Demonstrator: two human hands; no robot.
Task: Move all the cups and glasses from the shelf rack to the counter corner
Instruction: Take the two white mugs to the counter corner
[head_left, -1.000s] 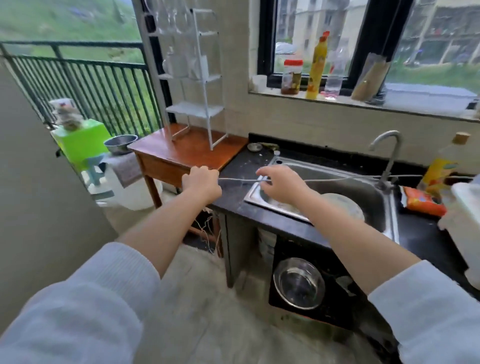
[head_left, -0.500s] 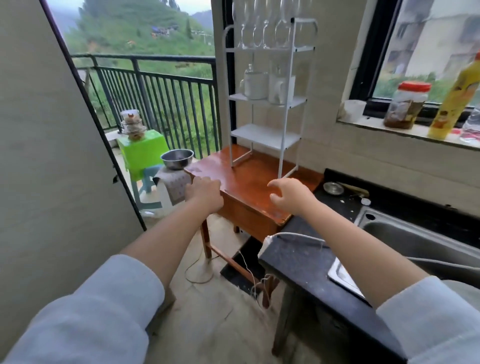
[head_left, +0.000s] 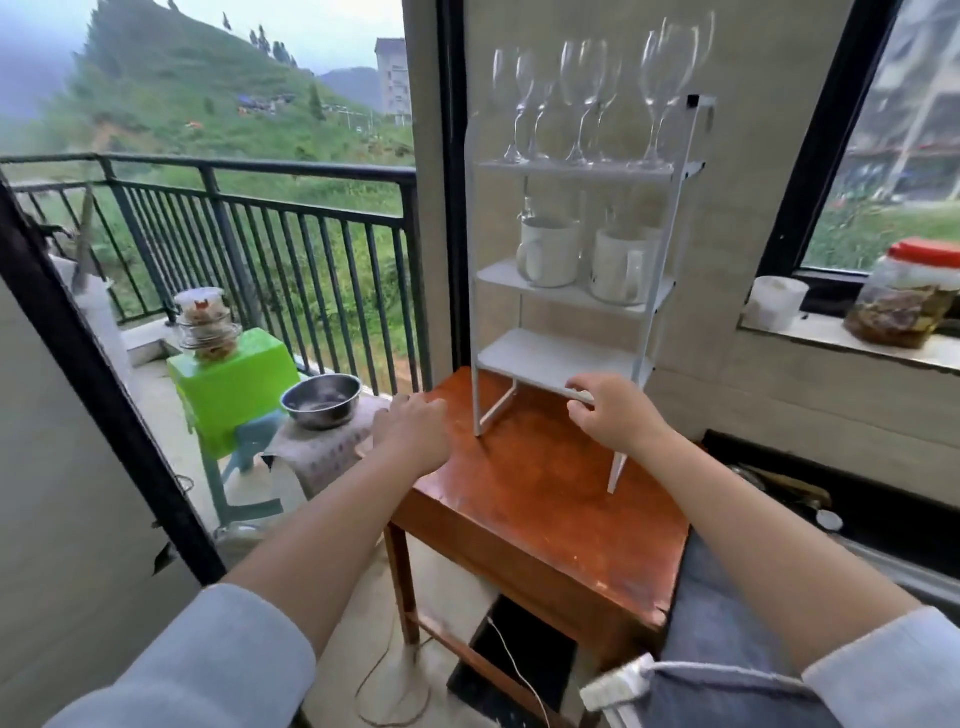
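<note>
A white shelf rack (head_left: 563, 358) stands on a small brown wooden table (head_left: 540, 499). Several wine glasses (head_left: 584, 98) stand on its top shelf. Two white mugs sit on the middle shelf, one on the left (head_left: 550, 252) and one on the right (head_left: 623, 265). The bottom shelf is bare. My left hand (head_left: 415, 436) hovers over the table's left edge, fingers loosely curled, holding nothing. My right hand (head_left: 610, 410) is in front of the bottom shelf's front edge with fingers apart, empty.
A dark counter (head_left: 852, 519) runs to the right of the table. On the window sill stand a white cup (head_left: 776, 301) and a red-lidded jar (head_left: 906, 293). At the left, a steel bowl (head_left: 321, 394), a green stool (head_left: 234, 382) and a balcony railing (head_left: 260, 234).
The view has swung left from the sink and closed in on the rack. Both hands have moved forward, the right one up to the bottom shelf.
</note>
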